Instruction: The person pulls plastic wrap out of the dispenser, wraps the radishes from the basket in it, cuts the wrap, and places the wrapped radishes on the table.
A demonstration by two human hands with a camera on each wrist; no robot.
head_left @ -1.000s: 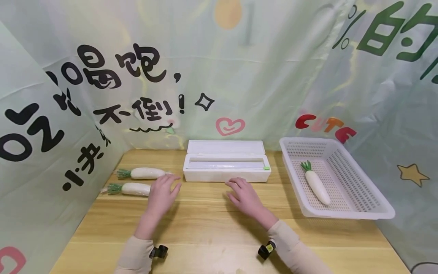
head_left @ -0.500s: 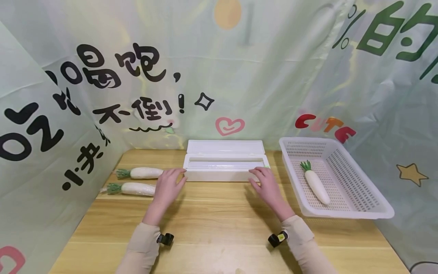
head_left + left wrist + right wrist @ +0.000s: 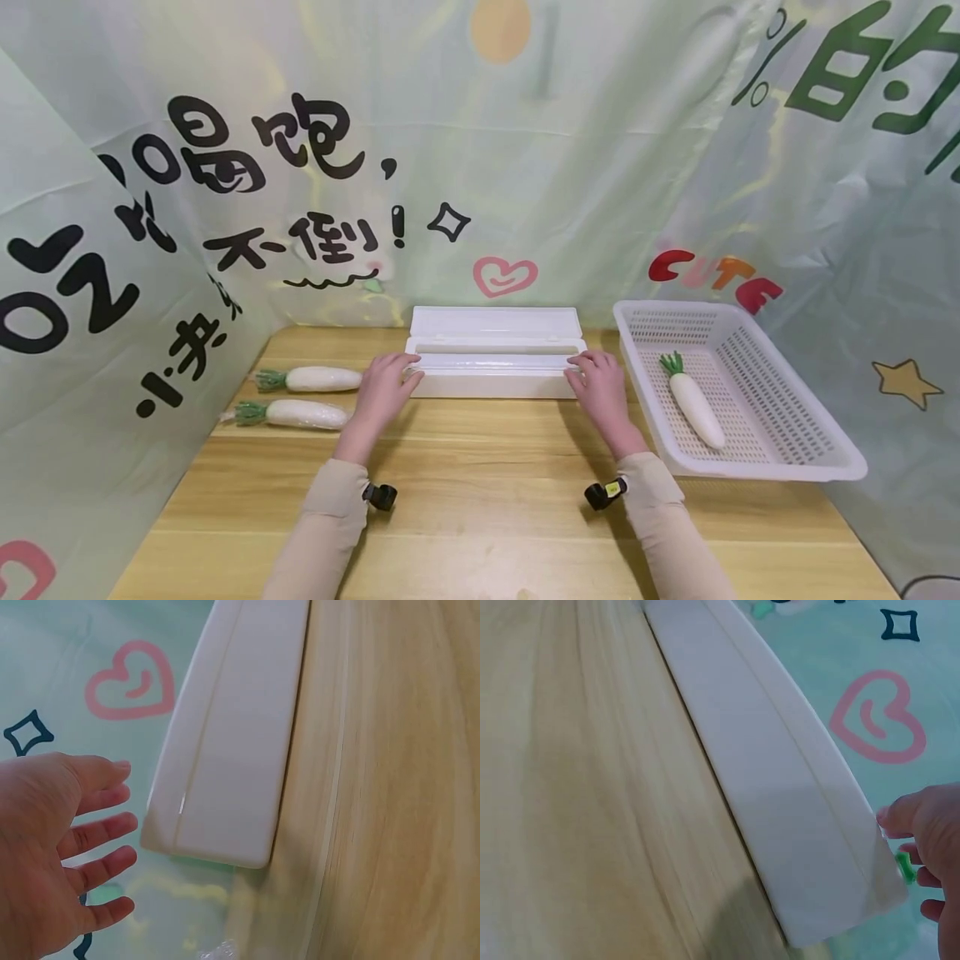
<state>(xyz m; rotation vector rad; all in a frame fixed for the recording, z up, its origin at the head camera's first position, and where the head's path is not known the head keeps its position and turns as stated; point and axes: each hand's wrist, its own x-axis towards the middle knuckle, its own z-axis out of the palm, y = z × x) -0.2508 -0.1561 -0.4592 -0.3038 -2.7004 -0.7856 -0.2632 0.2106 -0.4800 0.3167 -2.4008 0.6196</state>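
Note:
A long white cling film dispenser (image 3: 491, 385) lies at the back of the table, its lid (image 3: 495, 321) tipped back and clear film (image 3: 495, 361) showing along the top. My left hand (image 3: 384, 392) hovers by the dispenser's left end; in the left wrist view the fingers of that hand (image 3: 45, 847) are loosely bent and apart from it. At the other end, my right hand (image 3: 603, 396) has its thumb at the top front edge. A green slider (image 3: 905, 867) shows among the right fingers in the right wrist view. Whether they grasp the film is unclear.
Left of the dispenser lie two white radishes with green tops, a rear radish (image 3: 322, 379) and a front radish (image 3: 303, 413), in clear wrap. On the right, a white plastic basket (image 3: 757, 468) holds one radish (image 3: 696, 410). A printed cloth (image 3: 570, 192) hangs behind.
My right hand has moved right along the dispenser to its right end. The left hand has moved slightly right and forward, from the radishes to the dispenser's left end.

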